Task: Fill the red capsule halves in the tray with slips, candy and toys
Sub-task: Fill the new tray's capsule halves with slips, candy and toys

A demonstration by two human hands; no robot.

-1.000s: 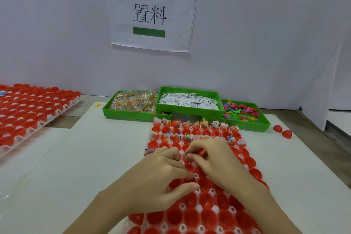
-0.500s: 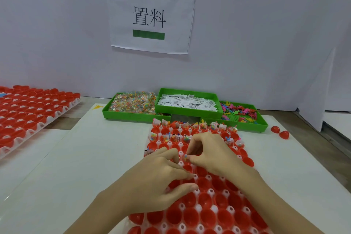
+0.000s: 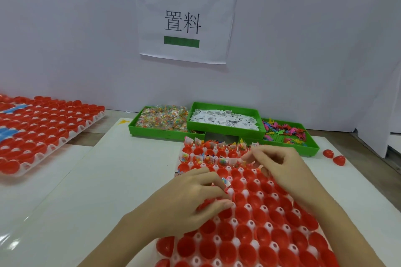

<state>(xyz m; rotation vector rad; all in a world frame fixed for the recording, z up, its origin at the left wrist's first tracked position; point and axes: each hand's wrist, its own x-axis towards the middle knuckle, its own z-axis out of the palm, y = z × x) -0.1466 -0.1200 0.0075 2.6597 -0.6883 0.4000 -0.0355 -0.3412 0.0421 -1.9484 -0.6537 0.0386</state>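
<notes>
Candy packets [image 3: 223,180] being pinched by left hand [image 3: 191,197] over capsule tray [image 3: 256,219]. Right hand [image 3: 275,165] being held curled over filled capsule halves [image 3: 217,158]; contents of its grip cannot be told.

Around the capsule tray [image 3: 256,221], bare white board [image 3: 108,180] lies open to its left. Behind it three green bins [image 3: 225,128] stand in a row just beyond its far edge, backed by the wall. To its right, bare board with two loose red capsule halves [image 3: 334,157]. Both hands [image 3: 195,197] [image 3: 275,165] occupy the tray's middle rows.
</notes>
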